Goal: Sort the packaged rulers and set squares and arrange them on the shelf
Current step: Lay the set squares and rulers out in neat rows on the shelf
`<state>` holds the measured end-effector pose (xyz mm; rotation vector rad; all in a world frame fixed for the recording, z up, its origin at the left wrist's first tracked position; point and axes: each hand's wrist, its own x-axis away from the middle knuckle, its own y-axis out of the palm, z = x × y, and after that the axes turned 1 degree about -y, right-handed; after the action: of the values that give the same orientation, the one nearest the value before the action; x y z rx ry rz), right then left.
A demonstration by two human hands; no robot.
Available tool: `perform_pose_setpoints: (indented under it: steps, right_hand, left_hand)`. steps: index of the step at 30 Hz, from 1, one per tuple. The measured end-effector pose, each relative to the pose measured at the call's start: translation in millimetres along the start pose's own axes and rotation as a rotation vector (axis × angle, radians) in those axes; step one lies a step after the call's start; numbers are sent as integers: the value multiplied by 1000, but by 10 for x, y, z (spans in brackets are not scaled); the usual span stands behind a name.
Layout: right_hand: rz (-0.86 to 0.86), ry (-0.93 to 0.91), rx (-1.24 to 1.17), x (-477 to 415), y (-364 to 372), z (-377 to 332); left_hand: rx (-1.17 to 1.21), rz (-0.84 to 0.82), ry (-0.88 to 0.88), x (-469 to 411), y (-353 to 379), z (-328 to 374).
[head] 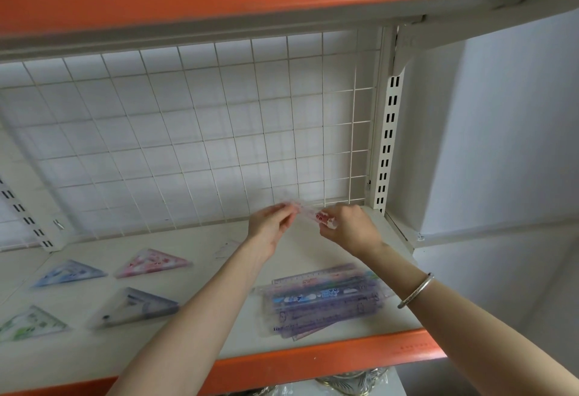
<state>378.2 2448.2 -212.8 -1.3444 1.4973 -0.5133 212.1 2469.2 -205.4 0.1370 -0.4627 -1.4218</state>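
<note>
Two hands, left hand (269, 227) and right hand (351, 227), pinch opposite ends of one packaged ruler (308, 212) (pink print, blurred) above shelf (313, 251), back right; four set squares (153, 263) lie left; ruler pile (326, 301), clear sleeves, front right.

Bare forearms, silver bangle (416, 290) on right wrist

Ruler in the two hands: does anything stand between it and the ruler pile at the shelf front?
Nothing visible does. The left hand and right hand hold the ruler over bare shelf behind the pile; only the right forearm overlaps its right end.
</note>
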Motion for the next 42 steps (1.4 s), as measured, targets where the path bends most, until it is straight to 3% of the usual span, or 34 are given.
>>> perform_pose_setpoints:
  steps: [4,10,15,19,23,31,36,42]
  right_hand:
    - [104,71,-166,-28,44,-114]
    - [-89,132,-485,-45,-54,-116]
    - [188,-111,-147,-104,-123,50]
    - [5,-271,132,-125,-194,123]
    - [-35,-299,121,-121,-163,181]
    - [-181,-46,84,-185,-159,381]
    - [-385,57,-31,-280,-90,463]
    - [-437,91,-9,-420,-39,545]
  left_hand:
    - [-207,3,94,38,133,-65]
    - [-344,1,176,-74,176,-16]
    - [-723,-111,342,-173,164,98]
    - [-856,-314,284,-178,190,119]
    - [-871,-312,254,-203,202,58]
    - [-1317,-340,491,-210,12,62]
    - [-1379,-360,417,-254,-23,-61]
    - [-1332,-338,336,-442,33,-139]
